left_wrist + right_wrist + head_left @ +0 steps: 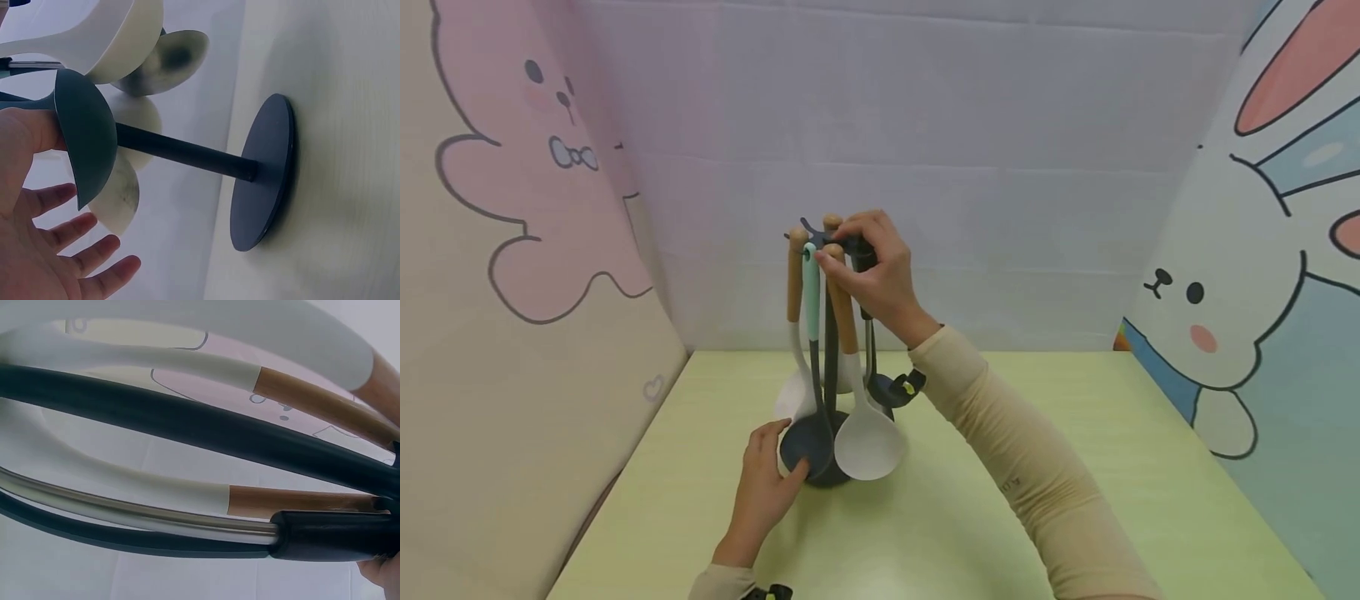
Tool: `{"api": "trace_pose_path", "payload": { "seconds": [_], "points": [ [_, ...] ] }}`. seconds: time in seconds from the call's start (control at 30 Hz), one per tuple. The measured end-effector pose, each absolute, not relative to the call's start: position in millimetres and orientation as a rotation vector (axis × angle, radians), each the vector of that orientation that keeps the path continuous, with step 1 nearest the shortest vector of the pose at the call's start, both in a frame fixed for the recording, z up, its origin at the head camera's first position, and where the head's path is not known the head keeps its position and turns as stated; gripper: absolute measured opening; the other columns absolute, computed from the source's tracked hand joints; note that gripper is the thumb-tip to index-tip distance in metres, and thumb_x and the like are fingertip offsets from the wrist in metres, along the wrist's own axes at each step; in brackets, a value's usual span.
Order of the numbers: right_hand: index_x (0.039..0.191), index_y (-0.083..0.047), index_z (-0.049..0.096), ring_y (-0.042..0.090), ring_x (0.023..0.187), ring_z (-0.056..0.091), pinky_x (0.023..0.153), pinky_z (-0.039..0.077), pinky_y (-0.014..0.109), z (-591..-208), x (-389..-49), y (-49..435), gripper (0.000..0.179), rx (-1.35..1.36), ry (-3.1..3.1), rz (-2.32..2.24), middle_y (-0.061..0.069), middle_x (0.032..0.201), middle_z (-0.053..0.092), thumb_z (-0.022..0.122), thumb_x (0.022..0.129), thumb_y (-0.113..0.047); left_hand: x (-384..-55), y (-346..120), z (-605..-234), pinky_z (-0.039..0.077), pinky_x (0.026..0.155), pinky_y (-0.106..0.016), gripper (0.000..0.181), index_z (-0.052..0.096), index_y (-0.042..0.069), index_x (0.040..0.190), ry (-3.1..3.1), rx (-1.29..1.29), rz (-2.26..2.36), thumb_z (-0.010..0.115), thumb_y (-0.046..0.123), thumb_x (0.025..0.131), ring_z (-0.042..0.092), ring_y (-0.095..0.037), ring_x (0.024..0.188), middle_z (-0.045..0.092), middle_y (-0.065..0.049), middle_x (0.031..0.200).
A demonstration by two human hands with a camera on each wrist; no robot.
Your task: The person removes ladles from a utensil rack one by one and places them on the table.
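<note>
A dark utensil rack (187,153) with a round base stands on the table, hung with several utensils. My right hand (880,262) grips the rack's top, its thumb by the wooden-handled white ladle (868,446) and the hole of the mint handle (811,292). Low on the left, my left hand (767,483) rests its thumb against the dark bowl (87,137) of the mint-handled ladle, the other fingers spread beside it. A black handle (337,535) on a metal stem hangs under the right hand. The right fingertips are hidden in the right wrist view.
Another wooden-handled white utensil (795,283) hangs at the rack's left. A dark bowl (887,387) hangs near the right wrist strap. The pale green table (1045,483) meets a white cloth wall (1000,208) behind, with printed cartoon walls at both sides.
</note>
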State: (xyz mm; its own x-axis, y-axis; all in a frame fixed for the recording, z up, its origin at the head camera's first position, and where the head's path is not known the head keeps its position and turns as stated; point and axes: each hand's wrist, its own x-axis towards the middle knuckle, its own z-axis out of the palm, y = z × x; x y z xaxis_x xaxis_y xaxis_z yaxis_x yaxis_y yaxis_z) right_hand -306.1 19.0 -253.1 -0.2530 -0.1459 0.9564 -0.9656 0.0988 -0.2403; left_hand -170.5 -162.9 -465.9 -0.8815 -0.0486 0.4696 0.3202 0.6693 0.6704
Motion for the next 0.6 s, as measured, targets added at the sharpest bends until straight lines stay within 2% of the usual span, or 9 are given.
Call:
{"api": "trace_pose_path", "payload": {
  "seconds": [0.13,0.27,0.43,0.6],
  "points": [
    [0.093,0.01,0.061,0.038,0.093,0.053,0.08,0.05,0.042,-253,-303,26,0.026,1.123,-1.548,1.252,0.028,0.1,0.056,0.079,0.073,0.009,-171,-158,-468,0.044,0.093,-0.064,0.056,0.052,-0.006,0.129,-2.417,-0.235,-1.09,0.074,-0.001,0.078,0.048,-0.052,0.117,0.048,-0.029,0.126],
    [0.093,0.008,0.062,0.036,0.093,0.053,0.081,0.049,0.04,-252,-300,34,0.024,1.118,-1.551,1.24,0.025,0.099,0.056,0.078,0.075,0.008,-171,-155,-469,0.045,0.093,-0.063,0.057,0.052,-0.006,0.13,-2.408,-0.238,-1.088,0.075,-0.002,0.078,0.048,-0.051,0.117,0.047,-0.029,0.127],
    [0.095,0.004,0.064,0.032,0.094,0.054,0.081,0.049,0.035,-253,-299,43,0.023,1.12,-1.54,1.24,0.021,0.1,0.058,0.077,0.08,-0.006,-170,-149,-470,0.046,0.092,-0.063,0.058,0.052,-0.005,0.13,-2.395,-0.25,-1.096,0.075,-0.002,0.077,0.049,-0.049,0.117,0.047,-0.028,0.128],
    [0.092,0.004,0.063,0.031,0.094,0.055,0.081,0.05,0.034,-254,-297,51,0.028,1.118,-1.527,1.222,0.021,0.1,0.058,0.074,0.083,-0.021,-169,-142,-471,0.047,0.091,-0.062,0.057,0.053,-0.005,0.129,-2.368,-0.293,-1.085,0.074,-0.002,0.076,0.051,-0.048,0.116,0.048,-0.027,0.126]
  ]
}}
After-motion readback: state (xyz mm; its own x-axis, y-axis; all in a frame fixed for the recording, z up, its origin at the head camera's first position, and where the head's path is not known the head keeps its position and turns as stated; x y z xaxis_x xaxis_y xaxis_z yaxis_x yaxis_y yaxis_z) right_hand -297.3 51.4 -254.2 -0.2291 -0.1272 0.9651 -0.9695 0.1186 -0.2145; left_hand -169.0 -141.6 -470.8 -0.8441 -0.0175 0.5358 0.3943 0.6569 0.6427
